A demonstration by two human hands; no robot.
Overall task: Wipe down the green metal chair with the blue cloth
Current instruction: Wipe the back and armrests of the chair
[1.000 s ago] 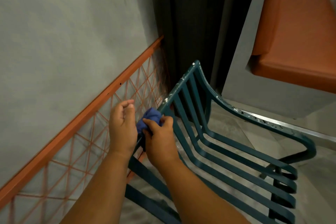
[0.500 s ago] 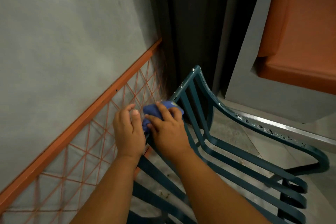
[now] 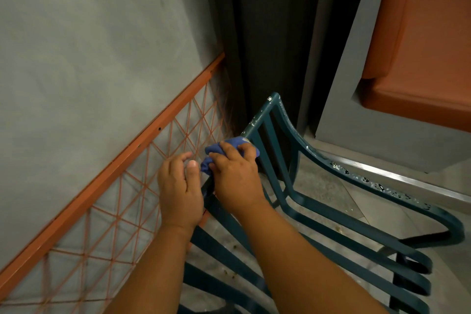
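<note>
The green metal chair [image 3: 288,176] with flat slats fills the lower right; white flaking spots dot its top rail and right arm. My right hand [image 3: 235,176] presses the bunched blue cloth [image 3: 229,146] onto the chair's top rail, about midway along it. My left hand [image 3: 178,191] sits just left of it, fingers curled around the rail below the cloth; the gripped part of the rail is hidden behind the hand.
A grey wall [image 3: 89,58] with an orange rail and orange wire lattice [image 3: 122,201] runs close on the left. A dark door [image 3: 267,46] stands behind the chair. An orange cushioned bench [image 3: 420,71] in a grey frame is at the upper right. The floor is grey tile.
My right hand has slid the blue cloth up along the top rail toward the chair's far corner. My left hand followed slightly and stays on the rail.
</note>
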